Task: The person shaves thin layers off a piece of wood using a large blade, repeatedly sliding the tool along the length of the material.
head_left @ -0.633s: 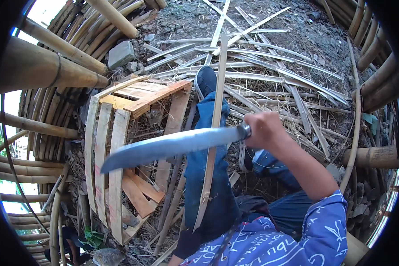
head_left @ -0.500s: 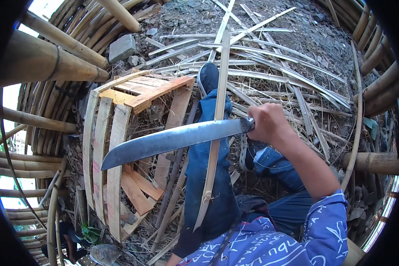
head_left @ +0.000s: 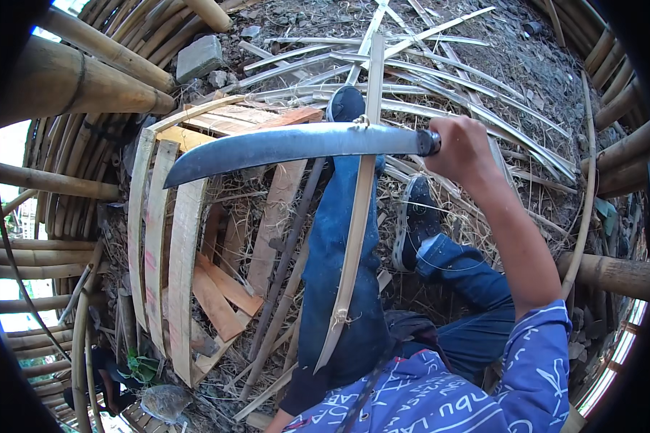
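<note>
My right hand (head_left: 461, 150) is closed round the handle of a machete (head_left: 289, 146), whose long broad blade points left. The blade lies across a bamboo strip (head_left: 355, 231), with a small curled shaving at its upper edge. The strip runs along my outstretched leg in blue trousers (head_left: 343, 289), from near my lap out past my shoe. At its near end is my left hand (head_left: 305, 390), dark-covered and low in the view. It appears closed on the strip, though its fingers are hard to make out.
A slatted wooden crate (head_left: 184, 274) stands left of my leg, with loose boards inside. Ahead, several split bamboo strips (head_left: 477, 83) lie crisscrossed on the ground. A grey block (head_left: 198, 58) sits at the far left. Bamboo poles (head_left: 72, 83) line both sides; part of another person (head_left: 105, 382) shows lower left.
The machete and my right hand have moved farther out along the strip. A curled shaving now shows at the blade's far edge. The strip has stayed nearly in place.
</note>
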The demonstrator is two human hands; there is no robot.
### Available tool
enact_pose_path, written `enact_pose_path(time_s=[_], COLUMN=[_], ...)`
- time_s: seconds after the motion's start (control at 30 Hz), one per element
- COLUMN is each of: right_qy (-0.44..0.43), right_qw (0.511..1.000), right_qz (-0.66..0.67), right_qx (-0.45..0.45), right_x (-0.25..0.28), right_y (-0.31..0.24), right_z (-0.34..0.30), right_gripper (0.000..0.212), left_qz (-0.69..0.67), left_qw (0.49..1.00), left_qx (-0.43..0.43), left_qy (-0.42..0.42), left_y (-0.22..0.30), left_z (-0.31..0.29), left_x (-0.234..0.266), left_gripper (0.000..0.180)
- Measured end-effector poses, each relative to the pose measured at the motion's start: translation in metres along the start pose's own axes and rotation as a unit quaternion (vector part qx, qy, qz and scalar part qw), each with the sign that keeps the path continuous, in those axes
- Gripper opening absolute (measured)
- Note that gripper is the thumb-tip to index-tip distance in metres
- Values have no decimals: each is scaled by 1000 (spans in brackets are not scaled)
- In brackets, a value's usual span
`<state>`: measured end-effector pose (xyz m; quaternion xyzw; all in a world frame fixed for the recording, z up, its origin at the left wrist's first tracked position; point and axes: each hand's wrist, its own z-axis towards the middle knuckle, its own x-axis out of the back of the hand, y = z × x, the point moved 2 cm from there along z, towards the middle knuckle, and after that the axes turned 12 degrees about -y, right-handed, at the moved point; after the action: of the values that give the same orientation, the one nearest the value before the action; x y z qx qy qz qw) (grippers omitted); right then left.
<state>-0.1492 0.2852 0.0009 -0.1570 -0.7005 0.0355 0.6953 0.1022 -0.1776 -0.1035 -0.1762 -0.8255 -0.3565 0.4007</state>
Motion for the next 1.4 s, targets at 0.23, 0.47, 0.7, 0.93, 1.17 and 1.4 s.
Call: enact_pose_path(time_s=[0.23,0.47,0.7,0.93,1.17,1.4], right_qy=[-8,48,-5,-6,23,1], right_qw=[995,978,959,826,666,711], right_qz=[1,14,36,454,673,676], right_qx=[-102,-202,-283,-335,-321,-194], right_x=[22,23,-26,-145,-163,-113], right_y=[28,79,204,113,20,-16], right_z=[39,97,47,-129,-198,-198], right_gripper=[16,22,32,18,26,27], left_qz=[-29,-43,-55,-39,10,40], left_qw=[999,997,995,996,998,998], left_qx=[30,63,75,81,65,43], left_qy=[-13,-22,-24,-24,-13,18], left_y=[9,9,-1,-1,15,33], left_z=[22,30,40,37,25,35], left_x=[29,38,38,46,50,68], left_gripper=[19,19,19,20,20,21])
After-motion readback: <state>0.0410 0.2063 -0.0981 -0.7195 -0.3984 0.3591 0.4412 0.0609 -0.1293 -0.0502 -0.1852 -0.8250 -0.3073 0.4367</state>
